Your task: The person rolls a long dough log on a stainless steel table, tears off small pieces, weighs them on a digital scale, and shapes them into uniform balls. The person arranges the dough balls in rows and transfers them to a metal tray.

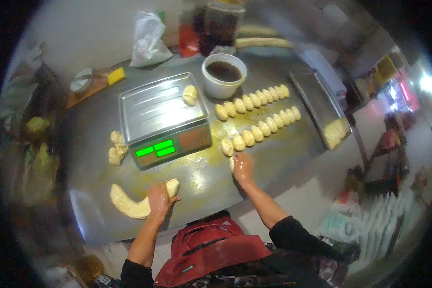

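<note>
My left hand [159,198] grips a thick roll of yellow dough [129,207] near its right end, on the steel table [198,199]. With my right hand [243,167] I hold a small dough piece [232,164], mostly covered by the fingers, at the near end of a row of dough pieces [258,133]. A second row of dough pieces [249,102] lies behind it. Left of the rows stands a digital scale [198,138] with a steel pan [151,108], and a dough lump [190,95] rests on the pan's right side. More dough lumps [118,149] touch the scale's left side.
Behind the scale stands a white tub of dark liquid [221,86]. A metal tray [311,97] with dough at its near end lies at the table's right. At the back are a plastic bag [149,43], a yellow block [116,76] and a bowl [81,81].
</note>
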Tool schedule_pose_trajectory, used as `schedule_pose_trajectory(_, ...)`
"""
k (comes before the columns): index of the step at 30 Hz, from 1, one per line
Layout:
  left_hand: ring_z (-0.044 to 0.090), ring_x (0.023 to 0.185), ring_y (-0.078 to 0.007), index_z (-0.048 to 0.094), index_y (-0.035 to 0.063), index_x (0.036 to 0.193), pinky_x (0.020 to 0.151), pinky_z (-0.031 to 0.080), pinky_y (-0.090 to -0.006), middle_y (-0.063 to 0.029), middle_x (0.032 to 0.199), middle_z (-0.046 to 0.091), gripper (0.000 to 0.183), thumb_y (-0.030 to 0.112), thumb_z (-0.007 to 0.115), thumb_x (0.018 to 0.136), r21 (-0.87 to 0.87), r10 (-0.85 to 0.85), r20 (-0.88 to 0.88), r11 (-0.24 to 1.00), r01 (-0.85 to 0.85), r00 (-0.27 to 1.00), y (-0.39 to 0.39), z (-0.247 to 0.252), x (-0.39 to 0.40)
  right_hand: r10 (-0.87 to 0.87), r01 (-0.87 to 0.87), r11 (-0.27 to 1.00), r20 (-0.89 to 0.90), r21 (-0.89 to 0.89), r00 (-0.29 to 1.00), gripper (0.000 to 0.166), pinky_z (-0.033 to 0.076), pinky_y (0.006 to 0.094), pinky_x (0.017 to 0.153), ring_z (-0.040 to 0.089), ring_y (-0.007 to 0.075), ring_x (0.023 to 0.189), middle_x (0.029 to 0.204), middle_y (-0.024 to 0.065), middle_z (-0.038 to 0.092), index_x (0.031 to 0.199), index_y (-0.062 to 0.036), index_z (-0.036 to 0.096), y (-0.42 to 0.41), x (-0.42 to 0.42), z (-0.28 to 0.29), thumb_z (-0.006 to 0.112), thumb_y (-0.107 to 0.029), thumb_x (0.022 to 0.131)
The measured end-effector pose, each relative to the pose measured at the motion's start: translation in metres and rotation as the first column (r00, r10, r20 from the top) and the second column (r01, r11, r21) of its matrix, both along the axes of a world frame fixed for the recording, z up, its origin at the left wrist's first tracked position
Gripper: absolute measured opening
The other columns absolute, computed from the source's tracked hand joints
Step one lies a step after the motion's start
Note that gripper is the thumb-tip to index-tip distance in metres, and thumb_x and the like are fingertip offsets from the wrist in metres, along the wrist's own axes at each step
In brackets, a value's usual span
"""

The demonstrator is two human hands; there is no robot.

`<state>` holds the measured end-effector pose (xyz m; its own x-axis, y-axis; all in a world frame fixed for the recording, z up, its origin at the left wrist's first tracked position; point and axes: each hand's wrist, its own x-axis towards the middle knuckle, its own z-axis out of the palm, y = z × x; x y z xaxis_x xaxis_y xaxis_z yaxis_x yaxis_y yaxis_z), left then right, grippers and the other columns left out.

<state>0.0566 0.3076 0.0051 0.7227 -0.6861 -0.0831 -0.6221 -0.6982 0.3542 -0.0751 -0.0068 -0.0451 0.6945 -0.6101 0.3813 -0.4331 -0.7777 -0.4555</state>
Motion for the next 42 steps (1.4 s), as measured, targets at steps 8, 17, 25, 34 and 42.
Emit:
schedule_pose_trajectory(8, 0.054, 0.093, -0.0351, 0.055, -0.0015, 0.105, 0.081, 0.041, -0.0446, -0.0178, 0.094, 0.059, 0.063, 0.029, 0.084, 0.059, -0.288, 0.103, 0.028, 0.953, -0.091, 0.994, 0.020, -0.008, -0.013, 0.416, -0.059, -0.136, 0.111, 0.989, 0.902, 0.040, 0.053, 0.0343, 0.069, 0.064, 0.0204, 0.086, 0.098, 0.0116, 0.065, 0.114, 0.0014, 0.059, 0.175, 0.101, 0.021, 0.065, -0.028, 0.087)
schedule_pose_trajectory(17, 0.063, 0.073, -0.0369, 0.061, 0.0005, 0.085, 0.067, 0.048, -0.0483, -0.0189, 0.077, 0.064, 0.019, 0.011, 0.067, 0.070, -0.124, 0.380, -0.062, 0.915, -0.385, 0.923, 0.007, -0.014, -0.007, 0.129, -0.029, 0.294, -0.010, 0.955, 0.992, 0.020, 0.049, 0.0314, 0.058, 0.060, 0.0154, 0.064, 0.070, 0.0081, 0.065, 0.078, 0.0003, 0.067, 0.226, 0.119, 0.022, 0.070, -0.019, 0.074)
schedule_pose_trajectory(25, 0.064, 0.064, -0.0264, 0.065, 0.0087, 0.076, 0.060, 0.049, -0.0402, -0.0114, 0.072, 0.065, 0.010, 0.016, 0.059, 0.077, 0.011, 0.305, 0.329, 0.945, -0.327, 0.894, -0.043, -0.022, 0.010, 0.112, 0.110, 0.405, -0.169, 0.907, 0.979, 0.020, 0.051, 0.0347, 0.062, 0.063, 0.0188, 0.064, 0.074, 0.0103, 0.067, 0.076, 0.0022, 0.066, 0.181, 0.134, 0.040, 0.066, -0.017, 0.070)
schedule_pose_trajectory(34, 0.059, 0.077, -0.0406, 0.060, -0.0017, 0.075, 0.068, 0.047, -0.0483, -0.0218, 0.078, 0.060, 0.016, 0.010, 0.068, 0.066, -0.317, 0.543, 0.133, 0.816, -0.483, 0.829, -0.017, -0.019, 0.040, 0.410, -0.343, 0.300, 0.205, 0.890, 0.889, 0.036, 0.049, 0.0300, 0.067, 0.060, 0.0118, 0.075, 0.079, 0.0046, 0.065, 0.095, -0.0012, 0.065, 0.108, 0.198, 0.151, 0.066, -0.036, 0.086)
schedule_pose_trajectory(42, 0.050, 0.103, -0.0367, 0.044, -0.0006, 0.123, 0.089, 0.037, -0.0473, -0.0176, 0.109, 0.054, 0.078, 0.025, 0.082, 0.061, -0.242, 0.291, 0.088, 0.934, -0.263, 0.953, -0.023, 0.008, -0.004, 0.725, -0.806, 0.447, -0.372, -0.387, 0.580, 0.032, 0.045, 0.0432, 0.091, 0.053, 0.0333, 0.104, 0.102, 0.0130, 0.060, 0.102, -0.0088, 0.062, -0.078, 0.284, 0.126, 0.066, -0.019, 0.072)
